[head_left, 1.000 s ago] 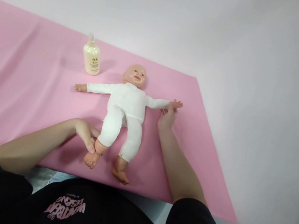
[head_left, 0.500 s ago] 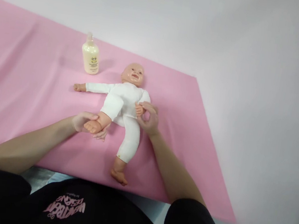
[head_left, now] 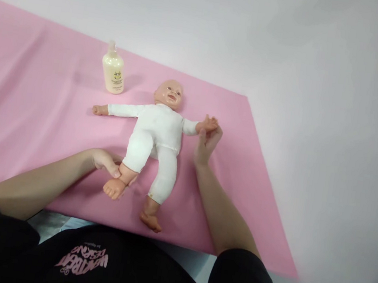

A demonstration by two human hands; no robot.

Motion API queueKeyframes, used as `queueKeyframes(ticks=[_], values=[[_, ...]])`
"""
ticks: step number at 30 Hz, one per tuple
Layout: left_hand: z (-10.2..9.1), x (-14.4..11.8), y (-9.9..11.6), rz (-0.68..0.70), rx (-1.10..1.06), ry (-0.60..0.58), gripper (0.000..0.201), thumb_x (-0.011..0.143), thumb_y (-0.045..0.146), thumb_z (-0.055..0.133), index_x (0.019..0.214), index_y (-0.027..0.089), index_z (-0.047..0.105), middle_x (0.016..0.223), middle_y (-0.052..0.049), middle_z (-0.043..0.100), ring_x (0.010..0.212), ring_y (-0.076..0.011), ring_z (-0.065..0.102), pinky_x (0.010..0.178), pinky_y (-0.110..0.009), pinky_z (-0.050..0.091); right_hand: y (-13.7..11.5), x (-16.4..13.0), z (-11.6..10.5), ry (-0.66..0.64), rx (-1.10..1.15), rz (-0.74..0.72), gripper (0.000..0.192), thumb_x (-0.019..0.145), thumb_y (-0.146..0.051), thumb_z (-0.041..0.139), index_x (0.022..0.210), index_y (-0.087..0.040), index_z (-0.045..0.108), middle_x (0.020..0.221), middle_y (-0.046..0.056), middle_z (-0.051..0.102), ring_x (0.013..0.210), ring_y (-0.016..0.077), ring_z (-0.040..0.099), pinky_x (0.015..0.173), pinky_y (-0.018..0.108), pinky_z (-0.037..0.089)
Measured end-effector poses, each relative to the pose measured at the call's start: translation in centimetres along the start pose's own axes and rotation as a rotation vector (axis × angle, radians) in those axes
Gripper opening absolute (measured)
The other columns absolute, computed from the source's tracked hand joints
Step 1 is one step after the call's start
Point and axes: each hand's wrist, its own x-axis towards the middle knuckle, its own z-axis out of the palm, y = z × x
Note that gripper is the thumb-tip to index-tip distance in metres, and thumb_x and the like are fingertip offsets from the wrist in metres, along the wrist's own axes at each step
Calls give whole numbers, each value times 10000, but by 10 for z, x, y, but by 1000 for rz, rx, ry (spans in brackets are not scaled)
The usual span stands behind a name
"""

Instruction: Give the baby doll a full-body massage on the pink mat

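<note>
Both hands closed on doll, left hand ankle, right hand wrist, bottle label unreadable.

A doll is lying on its back on a cloth, head pointing away from the person. A bottle is standing behind the doll's outstretched arm, to the left of its head. The left hand is sitting at one ankle, the right hand at the opposite wrist.

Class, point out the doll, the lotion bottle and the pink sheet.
doll (head_left: 158,130), head view, on its white chest.
lotion bottle (head_left: 113,74), head view, on its body.
pink sheet (head_left: 34,91), head view, on bare cloth.
</note>
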Motion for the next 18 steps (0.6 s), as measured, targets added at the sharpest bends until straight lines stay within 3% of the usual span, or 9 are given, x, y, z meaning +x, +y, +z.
queueKeyframes(ticks=[2, 5, 8, 15, 18], values=[[2, 1, 6, -37, 72, -58, 485, 741, 521, 881, 1070, 184, 767, 890, -79, 788, 920, -282, 742, 890, -340, 597, 15, 10, -6, 96, 48, 111, 567, 914, -639, 625, 1332, -270, 521, 1528, 124, 517, 1478, 265, 510, 1210, 557, 453], [3, 3, 10, -99, 127, -101, 469, 759, 507, 886, 1084, 183, 787, 970, -70, 804, 948, -263, 753, 880, -304, 610, 36, 20, -17, 186, 160, 370, 571, 928, -653, 554, 1364, -285, 512, 1533, 111, 525, 1368, 229, 602, 1079, 489, 556], [0, 3, 4, -115, 136, -91, 481, 726, 459, 925, 1095, 178, 799, 1009, -63, 808, 936, -249, 762, 849, -280, 620, 49, 24, -22, 232, 247, 566, 579, 958, -636, 472, 1402, -268, 526, 1517, 123, 542, 1270, 199, 652, 1025, 432, 577], [1, 0, 3, -169, 160, -136, 475, 736, 514, 911, 1017, 157, 774, 890, -62, 777, 865, -249, 763, 792, -287, 613, 48, 14, -11, 13, 185, 540, 700, 841, -533, 686, 1463, -304, 461, 1483, 97, 570, 1231, 200, 664, 1047, 464, 574], [5, 1, 8, -105, 117, -173, 537, 724, 617, 876, 1008, 181, 740, 753, -50, 736, 785, -254, 742, 774, -318, 600, 40, 12, -9, -17, 141, 488, 667, 839, -560, 686, 1411, -293, 472, 1474, 101, 565, 1253, 218, 656, 1043, 480, 580]])
